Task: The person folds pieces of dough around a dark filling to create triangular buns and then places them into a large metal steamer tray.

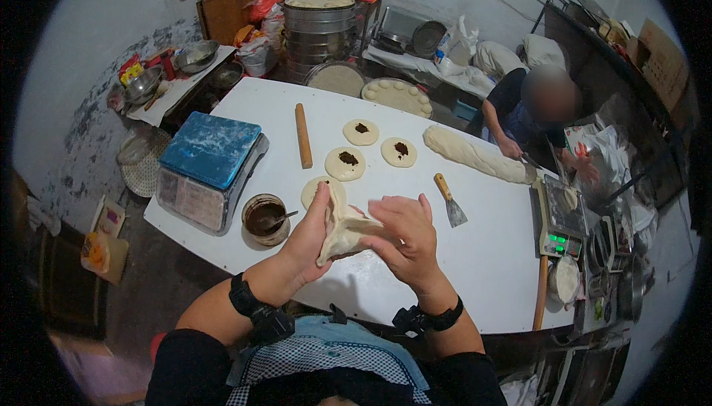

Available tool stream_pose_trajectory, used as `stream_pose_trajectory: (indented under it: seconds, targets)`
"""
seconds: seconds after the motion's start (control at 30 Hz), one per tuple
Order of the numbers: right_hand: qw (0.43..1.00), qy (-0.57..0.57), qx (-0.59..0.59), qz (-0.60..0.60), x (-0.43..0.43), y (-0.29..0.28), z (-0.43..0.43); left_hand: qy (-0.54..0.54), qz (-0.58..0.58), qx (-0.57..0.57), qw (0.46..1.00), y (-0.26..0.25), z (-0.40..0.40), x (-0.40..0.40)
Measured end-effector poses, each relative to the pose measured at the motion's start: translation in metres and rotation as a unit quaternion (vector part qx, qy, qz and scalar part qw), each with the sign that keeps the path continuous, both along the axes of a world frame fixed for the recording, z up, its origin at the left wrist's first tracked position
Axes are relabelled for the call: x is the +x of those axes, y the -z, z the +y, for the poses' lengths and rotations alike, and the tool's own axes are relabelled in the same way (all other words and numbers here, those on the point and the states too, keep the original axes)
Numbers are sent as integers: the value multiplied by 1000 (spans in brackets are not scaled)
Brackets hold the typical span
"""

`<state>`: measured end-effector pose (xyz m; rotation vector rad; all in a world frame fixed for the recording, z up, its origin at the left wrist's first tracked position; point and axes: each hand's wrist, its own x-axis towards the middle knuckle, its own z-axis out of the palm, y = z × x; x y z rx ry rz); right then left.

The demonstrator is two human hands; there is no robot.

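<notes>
A piece of folded dough (347, 233) is held up over the white table (478, 261). My left hand (306, 236) grips its left side, thumb along the edge. My right hand (406, 236) pinches its right side between thumb and fingers. Just beyond lies a flat dough round (318, 193), partly hidden by my left thumb. Farther back are dough rounds with dark filling, among them one (345, 163) near the middle. To the left stands a jar of dark paste (266, 219) with a spoon in it. A wooden rolling pin (303, 136) lies behind.
A digital scale (210, 150) stands left. A scraper (449, 200) and a long dough roll (478, 153) lie right. Across the table, a person (514, 105) holds a blade at the roll's end, beside a second scale (562, 211). Steamers (320, 33) stand behind.
</notes>
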<state>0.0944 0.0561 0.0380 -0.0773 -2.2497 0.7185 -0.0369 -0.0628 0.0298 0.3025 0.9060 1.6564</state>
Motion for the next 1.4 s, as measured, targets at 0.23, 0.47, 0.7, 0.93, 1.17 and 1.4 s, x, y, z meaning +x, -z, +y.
stream_pose_trajectory:
  seconds: [0.23,0.47,0.7,0.93,1.17,1.4]
  targets:
    - [1000,-26,8,-12,-7,10,8,-35,-15,-2,999,-12,1,6]
    - [989,-26,-138,-36,1,26,11,-26,-12,-23,999,-2,-3,-5]
    - [868,-96,-485,47,-3,33,6,-35,-22,-15,999,-9,-8,-9]
    - [883,-130,-451,14,-8,29,6,-97,-38,-33,994,-6,-8,-9]
    - [881,-111,-458,-50,-5,55,12,-98,-44,-31,994,-6,-5,-12]
    - [895,-87,-431,-70,-5,55,12,-102,-44,-43,993,-7,-4,-14]
